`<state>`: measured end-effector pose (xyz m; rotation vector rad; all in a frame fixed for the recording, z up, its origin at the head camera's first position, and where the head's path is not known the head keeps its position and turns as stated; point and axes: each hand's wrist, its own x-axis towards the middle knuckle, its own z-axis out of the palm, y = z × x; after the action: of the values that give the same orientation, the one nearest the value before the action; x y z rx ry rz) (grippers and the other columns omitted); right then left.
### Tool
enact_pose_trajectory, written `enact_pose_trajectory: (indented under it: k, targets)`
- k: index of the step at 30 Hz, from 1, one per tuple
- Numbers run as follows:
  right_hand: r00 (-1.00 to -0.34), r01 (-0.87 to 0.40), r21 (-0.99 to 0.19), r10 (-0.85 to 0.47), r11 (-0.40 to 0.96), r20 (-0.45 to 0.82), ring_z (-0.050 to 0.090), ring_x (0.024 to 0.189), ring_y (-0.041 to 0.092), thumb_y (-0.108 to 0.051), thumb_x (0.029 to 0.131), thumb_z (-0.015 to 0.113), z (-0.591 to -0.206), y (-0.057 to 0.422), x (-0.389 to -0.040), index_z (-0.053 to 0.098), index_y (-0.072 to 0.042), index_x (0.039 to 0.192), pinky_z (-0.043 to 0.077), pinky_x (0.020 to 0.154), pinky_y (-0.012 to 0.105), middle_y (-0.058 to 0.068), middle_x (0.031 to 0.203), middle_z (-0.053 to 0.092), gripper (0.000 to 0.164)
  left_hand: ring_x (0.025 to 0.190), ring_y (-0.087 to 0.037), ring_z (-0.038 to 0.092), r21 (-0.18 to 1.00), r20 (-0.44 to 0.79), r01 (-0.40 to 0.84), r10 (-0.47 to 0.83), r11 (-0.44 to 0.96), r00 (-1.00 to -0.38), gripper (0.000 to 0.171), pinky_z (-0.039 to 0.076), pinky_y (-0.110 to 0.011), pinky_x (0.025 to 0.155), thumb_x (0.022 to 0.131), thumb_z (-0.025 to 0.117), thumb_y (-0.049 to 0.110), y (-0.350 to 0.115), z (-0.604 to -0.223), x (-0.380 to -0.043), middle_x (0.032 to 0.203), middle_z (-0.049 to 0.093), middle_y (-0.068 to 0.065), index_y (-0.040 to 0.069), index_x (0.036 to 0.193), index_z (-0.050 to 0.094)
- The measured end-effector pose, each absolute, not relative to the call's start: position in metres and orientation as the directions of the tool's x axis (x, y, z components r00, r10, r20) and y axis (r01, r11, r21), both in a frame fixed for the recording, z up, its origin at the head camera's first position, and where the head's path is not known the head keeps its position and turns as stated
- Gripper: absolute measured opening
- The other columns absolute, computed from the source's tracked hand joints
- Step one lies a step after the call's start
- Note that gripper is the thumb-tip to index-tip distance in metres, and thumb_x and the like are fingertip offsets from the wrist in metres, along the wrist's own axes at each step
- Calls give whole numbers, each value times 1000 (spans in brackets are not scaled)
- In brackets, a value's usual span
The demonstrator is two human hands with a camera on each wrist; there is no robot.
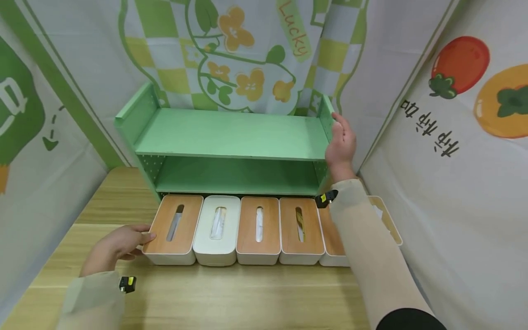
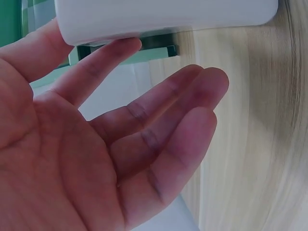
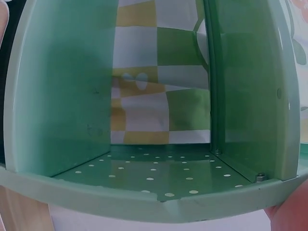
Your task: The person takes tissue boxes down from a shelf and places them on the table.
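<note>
A row of several tissue boxes stands before a green two-tier shelf (image 1: 231,135). My left hand (image 1: 121,245) is at the leftmost tissue box (image 1: 187,224), with a white body and a wood-look lid. Its thumb lies on the lid's left edge. In the left wrist view the index finger touches the white box (image 2: 163,19), while the other fingers are loosely bent, apart from it. My right hand (image 1: 341,144) rests against the shelf's right side panel (image 1: 326,117), fingers pointing up. Only a bit of that hand shows in the right wrist view, beside the green panel edge (image 3: 163,209).
Beside the first box stand a white-lidded box (image 1: 231,233) and more wood-lidded boxes (image 1: 270,229). Partly behind the right sleeve is a cream-rimmed container (image 1: 392,224). Printed cloth walls (image 1: 412,183) enclose the wooden tabletop (image 1: 231,298) at the sides and back.
</note>
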<state>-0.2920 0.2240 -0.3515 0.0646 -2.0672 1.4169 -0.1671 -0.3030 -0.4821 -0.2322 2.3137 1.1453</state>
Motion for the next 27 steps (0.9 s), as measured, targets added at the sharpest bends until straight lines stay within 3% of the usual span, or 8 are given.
enact_pose_trajectory:
  k: [9, 14, 17, 18, 20, 21, 24, 27]
  targets:
    - [-814, -361, -819, 278, 446, 510, 19, 42, 9, -36, 107, 30, -350, 232, -291, 54, -23, 144, 20, 39, 28, -3, 54, 26, 47, 86, -28, 59, 686, -526, -361, 87, 632, -846, 67, 47, -37, 69, 100, 60, 32, -297, -486, -169, 112, 62, -18, -8, 148, 35]
    - [-842, -323, -818, 250, 476, 478, 23, 45, 14, -42, 107, 29, -347, 236, -290, 50, -25, 147, 27, 44, 30, 6, 62, 36, 48, 110, -52, 53, 617, -488, -278, 81, 736, -869, 74, 45, -59, 87, 99, 59, 42, -292, -486, -168, 130, 51, -35, -8, 148, 34]
    - [-893, -265, -836, 204, 481, 401, 57, 81, 15, -51, 106, 27, -342, 239, -285, 36, -29, 155, 47, 76, 32, 12, 109, 60, 54, 120, -61, 42, 499, -420, -159, 77, 852, -904, 77, 39, -68, 92, 100, 56, 45, -285, -482, -165, 136, 42, -42, -13, 145, 34]
    - [-910, -247, -841, 183, 482, 372, 57, 103, 19, -54, 106, 26, -340, 241, -282, 30, -30, 157, 45, 91, 36, 11, 131, 55, 57, 120, -62, 41, 458, -392, -125, 74, 880, -917, 78, 39, -68, 91, 99, 56, 46, -283, -480, -163, 135, 43, -42, -15, 144, 35]
    - [-939, -207, -855, 148, 476, 310, 36, 137, 23, -59, 103, 25, -337, 245, -275, 18, -35, 160, 27, 112, 44, 3, 159, 29, 62, 117, -62, 44, 398, -334, -75, 68, 914, -940, 78, 41, -67, 89, 100, 52, 46, -277, -475, -157, 132, 45, -43, -17, 142, 35]
    - [-948, -186, -858, 141, 479, 284, 22, 145, 21, -62, 102, 25, -337, 247, -270, 14, -37, 160, 20, 115, 46, -1, 163, 19, 64, 117, -63, 42, 373, -307, -63, 60, 926, -950, 80, 41, -69, 88, 101, 49, 49, -273, -472, -153, 132, 43, -44, -18, 142, 34]
    - [-954, -160, -836, 134, 525, 267, 16, 147, 24, -65, 100, 23, -338, 253, -252, 10, -36, 160, 15, 116, 50, -2, 164, 14, 67, 122, -69, 30, 321, -209, -63, 6, 945, -978, 89, 32, -75, 91, 101, 34, 63, -261, -463, -141, 135, 33, -49, -15, 146, 32]
    - [-937, -140, -764, 165, 630, 308, 14, 148, 27, -61, 102, 24, -342, 257, -231, 14, -28, 161, 13, 116, 53, 1, 165, 14, 68, 127, -74, 8, 284, -93, -86, -62, 955, -994, 98, 14, -81, 95, 98, 19, 72, -249, -454, -131, 138, 18, -55, -11, 149, 27]
